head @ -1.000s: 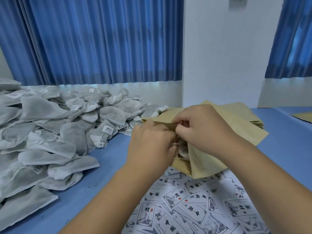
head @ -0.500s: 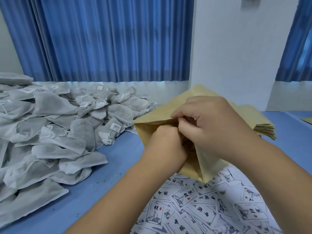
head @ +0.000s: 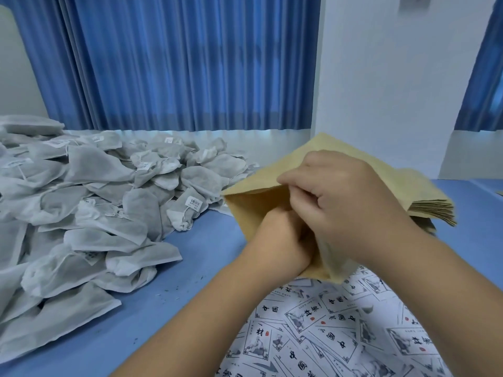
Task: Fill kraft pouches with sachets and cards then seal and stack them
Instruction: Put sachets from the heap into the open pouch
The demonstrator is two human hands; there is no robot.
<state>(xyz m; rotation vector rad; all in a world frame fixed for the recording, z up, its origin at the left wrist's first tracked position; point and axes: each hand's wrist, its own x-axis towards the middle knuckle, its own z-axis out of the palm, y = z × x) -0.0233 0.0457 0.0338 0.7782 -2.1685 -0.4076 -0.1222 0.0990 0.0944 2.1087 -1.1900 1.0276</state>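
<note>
Blue table [head: 206, 257]: one kraft pouch [head: 253, 202], right hand [head: 345, 202] fingers [head: 296, 183] pinching rim; left hand [head: 277, 240] inside, fingers hidden; one sachet heap [head: 95, 202].

A single wide-angle camera, worn on the person's head, looks forward and down across a blue table [head: 206, 254]. Both forearms enter from the bottom edge. The left hand [head: 277, 238] and right hand [head: 343, 202] meet at a kraft pouch [head: 253, 200] close beneath the lens, just right of centre. A heap of sachets [head: 95, 213] fills the left side, printed cards [head: 326, 336] lie nearest, and blue curtains [head: 177, 63] close the far end.
</note>
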